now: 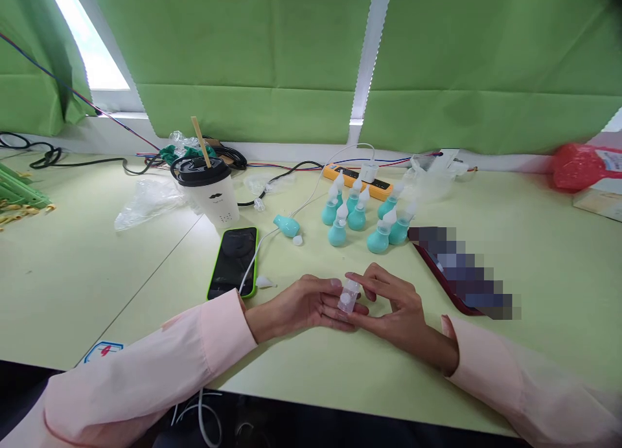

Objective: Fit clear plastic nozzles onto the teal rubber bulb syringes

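I had the left arm reaching in from the lower left, its pale pink sleeve ending above a bare wrist. The left hand lay palm upward, fingers loosely curled, thumb stretched across above them. I held the right arm angled in opposite, the right hand pinching with index finger and thumb, close against the left fingers.

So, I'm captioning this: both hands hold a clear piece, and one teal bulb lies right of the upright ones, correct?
No: the head view shows the lying bulb left of the upright ones; left hand and right hand do hold a clear piece.
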Demonstrator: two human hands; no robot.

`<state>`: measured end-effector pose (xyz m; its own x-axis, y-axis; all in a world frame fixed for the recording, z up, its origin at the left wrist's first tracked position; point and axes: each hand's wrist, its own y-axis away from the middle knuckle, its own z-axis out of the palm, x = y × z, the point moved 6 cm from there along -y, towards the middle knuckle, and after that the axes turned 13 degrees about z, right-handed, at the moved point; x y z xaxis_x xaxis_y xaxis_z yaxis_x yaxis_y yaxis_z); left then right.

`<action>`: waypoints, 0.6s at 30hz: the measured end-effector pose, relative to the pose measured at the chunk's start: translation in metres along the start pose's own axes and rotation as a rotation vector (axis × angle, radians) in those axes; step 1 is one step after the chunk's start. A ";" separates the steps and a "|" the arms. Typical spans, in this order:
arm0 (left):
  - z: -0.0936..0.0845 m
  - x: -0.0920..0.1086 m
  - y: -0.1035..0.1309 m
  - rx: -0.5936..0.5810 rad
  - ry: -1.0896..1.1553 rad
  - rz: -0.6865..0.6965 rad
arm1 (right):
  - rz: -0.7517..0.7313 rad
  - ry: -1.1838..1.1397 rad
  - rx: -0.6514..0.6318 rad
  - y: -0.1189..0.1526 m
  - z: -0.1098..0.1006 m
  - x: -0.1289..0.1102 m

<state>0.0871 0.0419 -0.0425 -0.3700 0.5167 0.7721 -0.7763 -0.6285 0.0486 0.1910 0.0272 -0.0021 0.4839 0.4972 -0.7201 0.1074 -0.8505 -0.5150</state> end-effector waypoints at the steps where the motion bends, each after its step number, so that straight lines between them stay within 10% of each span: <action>1: 0.000 0.000 0.000 -0.002 0.006 0.005 | -0.005 -0.005 0.003 0.000 0.000 0.000; 18: 0.003 0.010 0.001 0.060 -0.273 0.069 | -0.037 -0.011 -0.035 0.002 0.002 0.000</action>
<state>0.0836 0.0448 -0.0326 -0.2629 0.3010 0.9167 -0.7194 -0.6942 0.0216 0.1896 0.0262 -0.0044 0.4697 0.5303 -0.7058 0.1560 -0.8368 -0.5248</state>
